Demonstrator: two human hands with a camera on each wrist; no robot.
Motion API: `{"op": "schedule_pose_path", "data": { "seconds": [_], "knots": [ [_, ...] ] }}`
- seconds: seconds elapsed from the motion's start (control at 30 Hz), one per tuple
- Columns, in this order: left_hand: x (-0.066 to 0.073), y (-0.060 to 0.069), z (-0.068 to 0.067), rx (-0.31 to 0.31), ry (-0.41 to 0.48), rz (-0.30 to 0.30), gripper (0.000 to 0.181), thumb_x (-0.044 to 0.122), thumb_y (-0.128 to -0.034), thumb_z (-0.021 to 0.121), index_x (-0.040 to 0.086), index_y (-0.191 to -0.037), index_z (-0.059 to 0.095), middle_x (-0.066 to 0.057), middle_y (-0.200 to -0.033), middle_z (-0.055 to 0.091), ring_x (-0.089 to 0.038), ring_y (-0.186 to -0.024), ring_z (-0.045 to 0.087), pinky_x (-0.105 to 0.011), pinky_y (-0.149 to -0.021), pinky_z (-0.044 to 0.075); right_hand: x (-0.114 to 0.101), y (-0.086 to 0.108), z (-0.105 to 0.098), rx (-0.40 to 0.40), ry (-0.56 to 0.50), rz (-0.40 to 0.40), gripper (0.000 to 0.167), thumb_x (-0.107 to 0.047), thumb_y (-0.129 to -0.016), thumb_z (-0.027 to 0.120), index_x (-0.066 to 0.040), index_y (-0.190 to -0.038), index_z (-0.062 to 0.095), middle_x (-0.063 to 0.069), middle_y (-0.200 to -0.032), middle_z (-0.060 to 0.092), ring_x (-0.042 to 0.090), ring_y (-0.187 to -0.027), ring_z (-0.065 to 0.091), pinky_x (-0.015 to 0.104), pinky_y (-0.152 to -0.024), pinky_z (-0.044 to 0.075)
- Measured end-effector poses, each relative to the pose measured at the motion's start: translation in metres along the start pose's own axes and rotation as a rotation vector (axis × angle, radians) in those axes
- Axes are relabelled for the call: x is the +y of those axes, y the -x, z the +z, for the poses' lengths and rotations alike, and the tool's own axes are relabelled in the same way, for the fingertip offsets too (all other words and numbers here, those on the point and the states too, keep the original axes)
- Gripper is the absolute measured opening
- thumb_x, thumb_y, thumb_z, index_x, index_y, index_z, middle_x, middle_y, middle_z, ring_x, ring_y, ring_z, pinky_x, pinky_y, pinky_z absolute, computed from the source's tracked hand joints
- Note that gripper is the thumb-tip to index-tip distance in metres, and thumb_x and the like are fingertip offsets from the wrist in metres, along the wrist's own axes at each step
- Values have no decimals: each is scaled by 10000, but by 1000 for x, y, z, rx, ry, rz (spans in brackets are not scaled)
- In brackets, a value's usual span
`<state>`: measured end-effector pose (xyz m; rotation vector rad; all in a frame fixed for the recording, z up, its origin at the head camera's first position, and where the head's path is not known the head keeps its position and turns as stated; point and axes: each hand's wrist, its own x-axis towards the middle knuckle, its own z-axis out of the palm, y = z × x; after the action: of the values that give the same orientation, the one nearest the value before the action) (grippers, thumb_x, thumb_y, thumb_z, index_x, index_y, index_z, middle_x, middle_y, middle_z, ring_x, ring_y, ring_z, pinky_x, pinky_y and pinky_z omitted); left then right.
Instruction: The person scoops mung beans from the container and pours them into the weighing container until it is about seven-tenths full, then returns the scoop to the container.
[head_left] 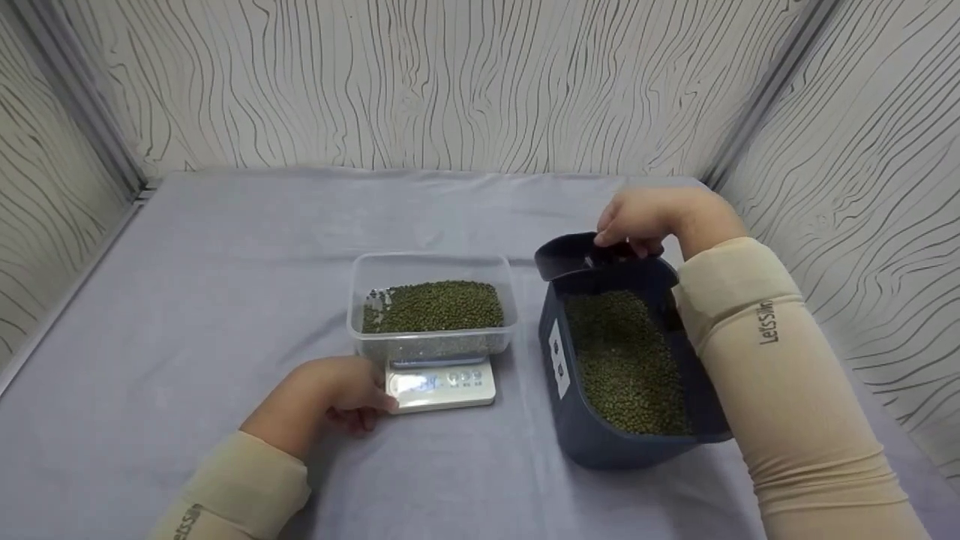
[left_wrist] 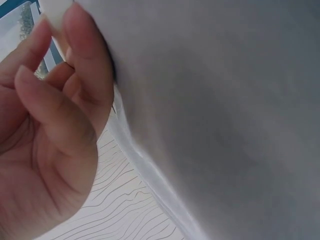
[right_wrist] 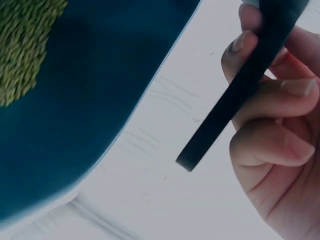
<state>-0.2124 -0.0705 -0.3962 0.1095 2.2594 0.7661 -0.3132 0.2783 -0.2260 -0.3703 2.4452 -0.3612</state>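
Note:
A white kitchen scale (head_left: 442, 386) with a lit display lies on the cloth, and a clear plastic box (head_left: 431, 345) of green mung beans (head_left: 446, 306) stands on its rear part. My left hand (head_left: 345, 390) pinches the scale's near left corner, also visible in the left wrist view. To the right is a dark blue bin (head_left: 570, 420) holding more mung beans (head_left: 634, 367). At its far end my right hand (head_left: 645, 217) holds a dark lid-like flap (head_left: 562, 259). Seen from the right wrist, my curled fingers (right_wrist: 265, 105) grip its dark, narrow edge.
A pale lavender cloth (head_left: 225, 300) covers the table. Patterned white panels (head_left: 420, 82) rise behind it and at both sides, with grey metal posts at the corners. A white label (head_left: 559, 360) is stuck on the bin's left wall.

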Motion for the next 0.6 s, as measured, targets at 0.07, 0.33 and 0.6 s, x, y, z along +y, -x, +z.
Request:
{"op": "schedule_pose_path", "data": {
  "seconds": [0.07, 0.33, 0.6],
  "knots": [
    [0, 0, 0, 0, -1, 1, 206, 246, -863, 628, 62, -774, 599, -44, -635, 626, -128, -530, 571, -240, -488, 448, 8, 4, -1, -13, -22, 19, 289, -165, -939, 467, -119, -656, 438, -24, -527, 458, 92, -430, 446, 240, -455, 394],
    [-1, 0, 0, 6, -36, 17, 219, 256, -868, 619, 68, -758, 600, -36, -610, 622, -117, -513, 559, -220, -453, 402, 32, 14, -4, -59, -85, 93, 267, -156, -932, 457, -121, -668, 475, -32, -537, 446, 69, -429, 410, 230, -451, 375],
    [-2, 0, 0, 10, -33, 18, 223, 263, -862, 626, 68, -757, 602, -39, -609, 629, -113, -507, 556, -215, -448, 387, 29, 13, 11, 86, 214, 126, 246, -112, -868, 505, -58, -630, 535, 26, -530, 510, 124, -428, 479, 239, -437, 388]
  ]
}}
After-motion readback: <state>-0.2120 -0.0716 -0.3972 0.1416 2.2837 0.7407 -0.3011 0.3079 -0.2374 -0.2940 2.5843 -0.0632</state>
